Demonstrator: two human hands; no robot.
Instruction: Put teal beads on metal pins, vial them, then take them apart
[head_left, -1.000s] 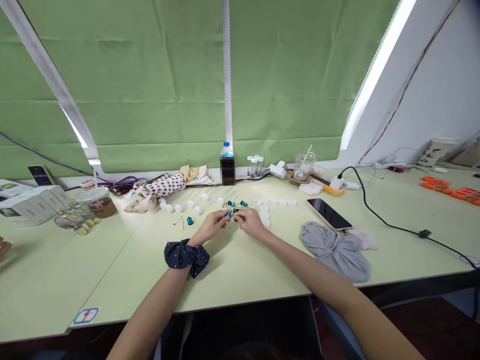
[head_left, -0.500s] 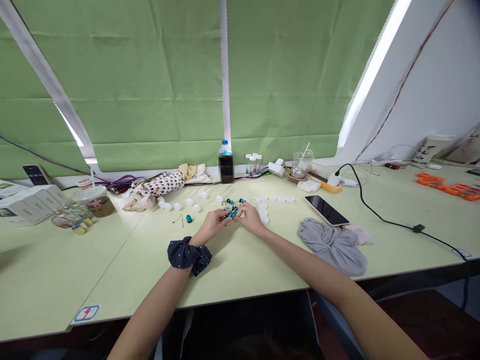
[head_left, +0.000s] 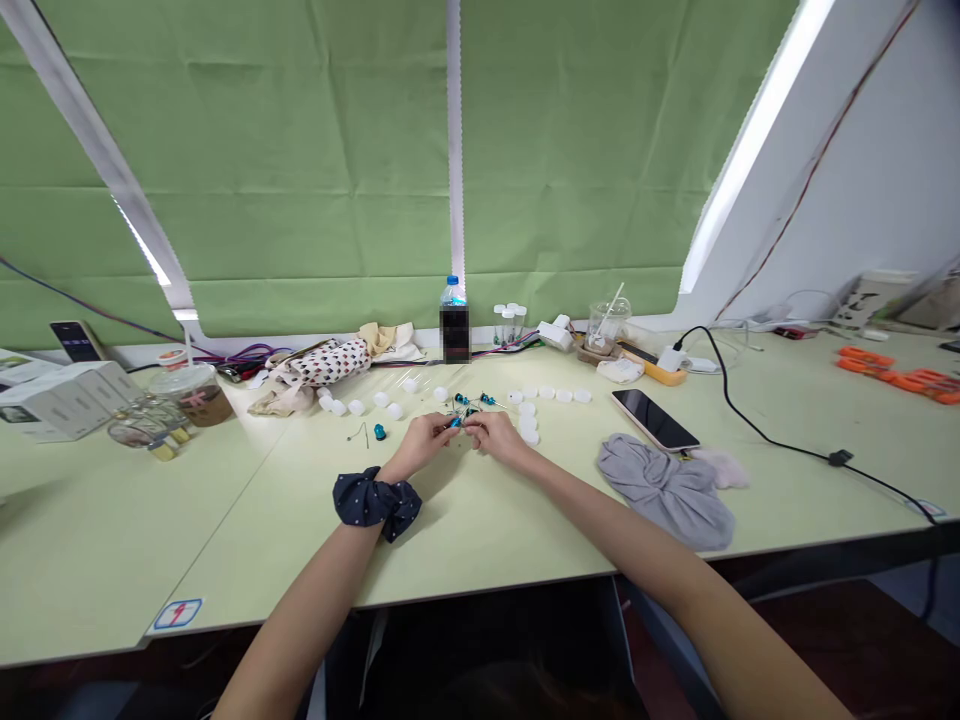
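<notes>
Here the left hand [head_left: 421, 443] pinches a half-hidden blue piece [head_left: 456, 423], right hand's [head_left: 496, 438] grip unclear.

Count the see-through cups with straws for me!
2. One clear plastic cup is at the left, near the white boxes; another is at the back, right of the blue-capped bottle. Others could be hidden.

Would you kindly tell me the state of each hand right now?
Left hand: closed, pinching a small teal piece.
Right hand: closed in a pinch beside it; anything held is too small to tell.
</notes>
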